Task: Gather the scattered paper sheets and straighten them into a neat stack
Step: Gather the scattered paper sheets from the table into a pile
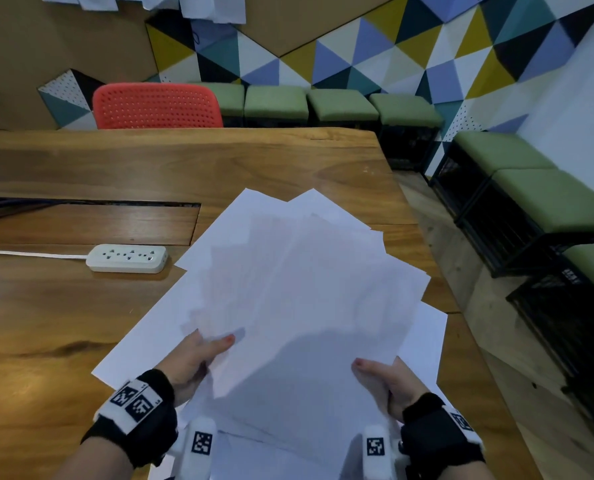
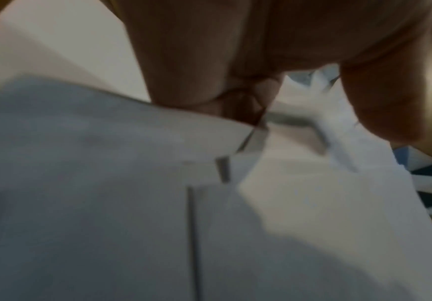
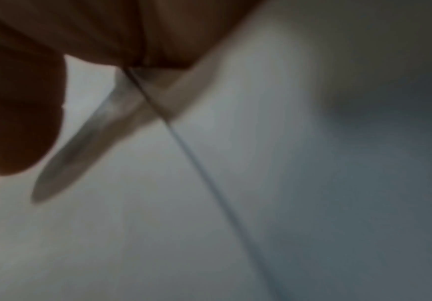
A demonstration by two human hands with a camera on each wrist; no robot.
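Paper sheets [image 1: 299, 292] fan out loose and crooked between both hands, corners poking in several directions over the near right part of the wooden table [image 1: 81, 323]. Left hand [image 1: 195, 362] grips the bundle's left edge, thumb lying flat on top of the uppermost sheet, fingers tucked out of sight beneath. Right hand [image 1: 389, 382] pinches the right edge the same way, thumb pressed on top and fingers hidden underneath. So the fan sits squarely between the two hands, spreading away from them toward the far side of the table. More sheets lie under and beside the held ones, one showing just right of the right hand. From the left wrist, blurred white sheets [image 2: 158, 203] fill the view with the fingers [image 2: 189, 67] curled onto an edge; from the right wrist, overlapping sheet edges [image 3: 209, 183] cross under a dark thumb. White power strip [image 1: 127, 258] rests on the table well left of the papers, and a red chair [image 1: 157, 105] stands at the far side.
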